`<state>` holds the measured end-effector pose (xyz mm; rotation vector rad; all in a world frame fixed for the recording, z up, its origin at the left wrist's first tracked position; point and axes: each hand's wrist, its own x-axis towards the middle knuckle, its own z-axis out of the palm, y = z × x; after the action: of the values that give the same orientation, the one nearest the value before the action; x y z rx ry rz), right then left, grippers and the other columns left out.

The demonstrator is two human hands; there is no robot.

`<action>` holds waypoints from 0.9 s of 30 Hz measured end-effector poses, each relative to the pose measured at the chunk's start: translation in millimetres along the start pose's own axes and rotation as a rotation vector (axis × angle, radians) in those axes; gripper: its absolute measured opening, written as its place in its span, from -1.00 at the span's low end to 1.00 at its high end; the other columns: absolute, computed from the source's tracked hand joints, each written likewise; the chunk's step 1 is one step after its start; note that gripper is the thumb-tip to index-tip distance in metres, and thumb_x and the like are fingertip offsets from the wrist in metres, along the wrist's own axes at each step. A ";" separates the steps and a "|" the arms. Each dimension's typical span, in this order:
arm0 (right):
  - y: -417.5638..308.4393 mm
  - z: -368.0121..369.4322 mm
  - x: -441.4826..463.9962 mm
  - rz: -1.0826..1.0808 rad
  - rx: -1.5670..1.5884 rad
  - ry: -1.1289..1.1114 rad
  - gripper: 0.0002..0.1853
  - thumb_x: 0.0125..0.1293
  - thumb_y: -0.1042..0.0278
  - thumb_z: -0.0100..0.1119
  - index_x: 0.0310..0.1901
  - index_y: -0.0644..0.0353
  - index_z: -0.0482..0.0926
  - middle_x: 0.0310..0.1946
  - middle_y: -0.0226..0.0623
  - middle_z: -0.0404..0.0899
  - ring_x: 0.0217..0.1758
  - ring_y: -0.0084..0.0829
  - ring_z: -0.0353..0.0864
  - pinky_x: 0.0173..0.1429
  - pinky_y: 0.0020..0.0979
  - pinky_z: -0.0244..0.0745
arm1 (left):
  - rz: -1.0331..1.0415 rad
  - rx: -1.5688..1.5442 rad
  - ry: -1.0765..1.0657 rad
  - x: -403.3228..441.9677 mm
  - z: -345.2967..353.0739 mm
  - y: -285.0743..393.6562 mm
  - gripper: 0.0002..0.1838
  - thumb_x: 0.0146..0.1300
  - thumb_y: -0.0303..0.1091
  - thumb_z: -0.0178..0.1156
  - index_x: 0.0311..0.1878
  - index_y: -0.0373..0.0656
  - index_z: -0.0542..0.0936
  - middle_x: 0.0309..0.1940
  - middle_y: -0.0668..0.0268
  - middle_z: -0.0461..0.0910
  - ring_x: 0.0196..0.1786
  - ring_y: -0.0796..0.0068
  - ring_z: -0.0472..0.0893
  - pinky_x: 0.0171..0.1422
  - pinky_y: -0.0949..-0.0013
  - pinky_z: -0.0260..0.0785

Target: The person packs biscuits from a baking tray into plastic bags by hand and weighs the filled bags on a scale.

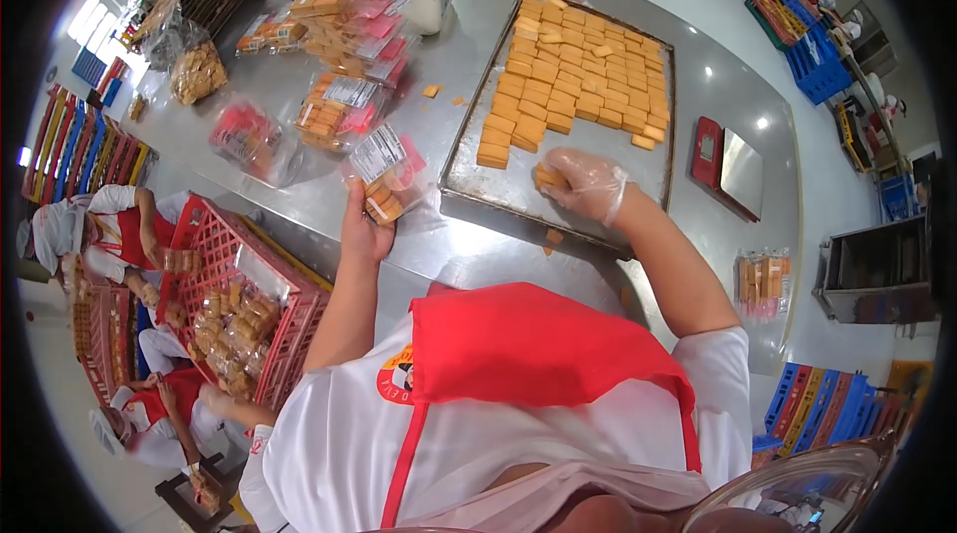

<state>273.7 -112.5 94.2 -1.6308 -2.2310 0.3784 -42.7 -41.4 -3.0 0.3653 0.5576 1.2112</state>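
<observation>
My left hand [367,229] holds a clear labelled bag [383,166] with a few biscuits in its lower part. A clear plastic glove covers my right hand [586,184], whose fingers are closed round biscuits [546,176] over the bare front part of a metal tray [478,184]. Rows of golden rectangular biscuits [588,64] cover the back of that tray. Left of it lie filled labelled packs [339,109], some stacked, and a bag with pink pieces [249,139].
A red scale [726,164] sits right of the tray, with a biscuit pack [764,279] nearer the table's edge. At left, a red crate [284,299] holds bagged biscuits. Two co-workers [130,224] are beside it. A plastic container [427,0] stands at the back.
</observation>
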 end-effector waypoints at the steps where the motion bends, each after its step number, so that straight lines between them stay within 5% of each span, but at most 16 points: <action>1: -6.6 -2.3 7.3 0.020 -0.025 0.038 -0.75 0.09 0.31 0.14 -0.19 0.13 0.39 -0.28 -0.15 0.48 -0.22 -0.11 0.48 -0.18 -0.23 0.39 | 0.005 0.019 0.016 -1.2 3.8 0.0 -0.64 0.32 -0.08 -0.13 0.01 -0.12 0.36 -0.18 0.33 0.47 -0.15 0.45 0.49 -0.07 0.37 0.37; 6: -26.1 15.0 54.3 -0.091 0.006 0.245 -0.72 0.09 0.23 0.05 -0.16 0.14 0.44 -0.27 -0.13 0.49 -0.14 -0.11 0.48 -0.07 -0.20 0.38 | 0.068 0.200 -0.093 1.9 -2.6 -7.0 -0.68 0.28 -0.10 -0.04 0.00 -0.06 0.34 -0.20 0.36 0.46 -0.19 0.49 0.48 -0.11 0.36 0.38; 7: -37.1 12.1 62.2 -0.032 -0.040 0.072 -0.76 0.06 0.27 0.05 -0.23 0.15 0.45 -0.33 -0.12 0.48 -0.18 -0.10 0.48 -0.12 -0.19 0.39 | 0.080 0.215 -0.108 1.3 -1.7 -7.6 -0.68 0.27 -0.10 -0.03 -0.01 -0.06 0.34 -0.21 0.37 0.46 -0.20 0.51 0.48 -0.13 0.38 0.38; 9: -35.8 28.5 64.4 -0.121 -0.015 0.164 -0.77 0.04 0.29 0.05 -0.25 0.16 0.44 -0.35 -0.12 0.47 -0.21 -0.10 0.48 -0.15 -0.17 0.40 | 0.102 0.208 -0.118 1.2 -9.2 -7.9 -0.69 0.25 -0.11 0.01 -0.05 -0.07 0.33 -0.24 0.38 0.46 -0.25 0.56 0.48 -0.20 0.44 0.38; 12: -27.0 37.0 59.0 -0.157 0.057 0.139 -0.75 0.08 0.27 0.06 -0.20 0.17 0.41 -0.31 -0.12 0.48 -0.21 -0.11 0.50 -0.15 -0.20 0.41 | 0.075 0.177 -0.192 -2.1 -9.1 -4.0 -0.63 0.24 -0.14 0.05 0.02 -0.11 0.32 -0.14 0.31 0.47 -0.13 0.43 0.50 -0.03 0.33 0.39; 17: -40.2 2.2 22.5 0.140 0.209 -0.122 -0.66 0.14 0.23 0.12 -0.07 0.14 0.37 -0.24 -0.12 0.49 -0.17 -0.14 0.50 -0.11 -0.31 0.42 | 0.109 0.208 -0.117 1.4 -13.3 -7.9 -0.65 0.25 -0.16 0.04 0.01 -0.13 0.32 -0.15 0.30 0.48 -0.13 0.43 0.51 -0.07 0.34 0.42; 20: -7.9 23.1 7.0 -0.060 0.260 -0.022 -0.65 0.13 0.25 0.15 -0.07 0.14 0.38 -0.24 -0.13 0.50 -0.17 -0.15 0.50 -0.11 -0.33 0.41 | 0.099 0.190 -0.106 -0.3 -9.3 -9.1 -0.63 0.25 -0.16 0.04 0.03 -0.14 0.32 -0.15 0.31 0.48 -0.12 0.43 0.51 -0.04 0.32 0.41; 23: -23.0 7.5 6.5 0.036 0.195 -0.136 -0.67 0.14 0.24 0.15 -0.08 0.13 0.40 -0.23 -0.15 0.51 -0.17 -0.16 0.51 -0.11 -0.33 0.41 | 0.089 0.192 -0.119 -1.5 -1.0 -6.9 -0.60 0.25 -0.14 0.03 0.07 -0.13 0.30 -0.13 0.31 0.47 -0.12 0.43 0.51 -0.01 0.31 0.39; 27: -19.1 16.2 0.4 -0.017 0.239 -0.015 -0.67 0.13 0.20 0.16 -0.10 0.12 0.41 -0.24 -0.16 0.51 -0.17 -0.17 0.51 -0.12 -0.32 0.40 | 0.076 0.170 -0.217 1.6 -12.7 -7.3 -0.61 0.25 -0.13 0.03 0.05 -0.12 0.31 -0.14 0.32 0.46 -0.14 0.44 0.49 -0.03 0.35 0.37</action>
<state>250.2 -118.0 87.5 -1.4872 -2.1156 0.6285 -44.1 -42.6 -17.6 0.6594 0.4628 1.1821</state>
